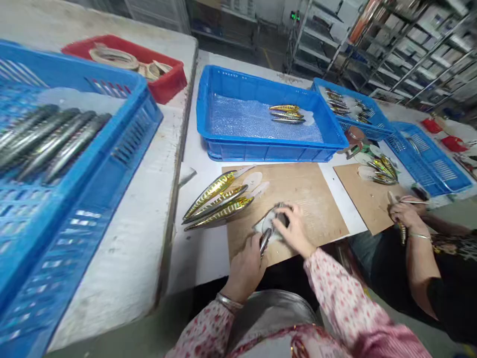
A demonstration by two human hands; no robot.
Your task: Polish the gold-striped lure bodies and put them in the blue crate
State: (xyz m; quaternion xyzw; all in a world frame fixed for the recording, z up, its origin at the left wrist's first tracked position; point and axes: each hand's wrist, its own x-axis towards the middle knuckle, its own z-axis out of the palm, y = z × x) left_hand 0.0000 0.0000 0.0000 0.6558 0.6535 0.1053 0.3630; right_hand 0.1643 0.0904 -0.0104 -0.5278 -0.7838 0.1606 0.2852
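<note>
My left hand point(246, 263) is closed around a slim, dark silvery fishing lure point(265, 241), most of it hidden in the fingers. Close beside it, over the brown board point(301, 191), my right hand point(294, 231) has its fingers curled on a dark, rounded thing that I cannot make out. A pale, clear-looking piece point(269, 223) shows between the hands; whether it belongs to the lure is unclear. To the upper left of my hands, gold fish-shaped lures point(219, 199) with clear lips lie side by side, partly over the board's left edge.
Ahead stands a blue tray point(276, 153) holding gold lures point(286, 114). On the left are a blue basket point(122, 149) of dark lures point(55, 139) and a red bin point(164, 87) with tape rolls. At right a co-worker's hands point(406, 211) work over another board point(357, 199).
</note>
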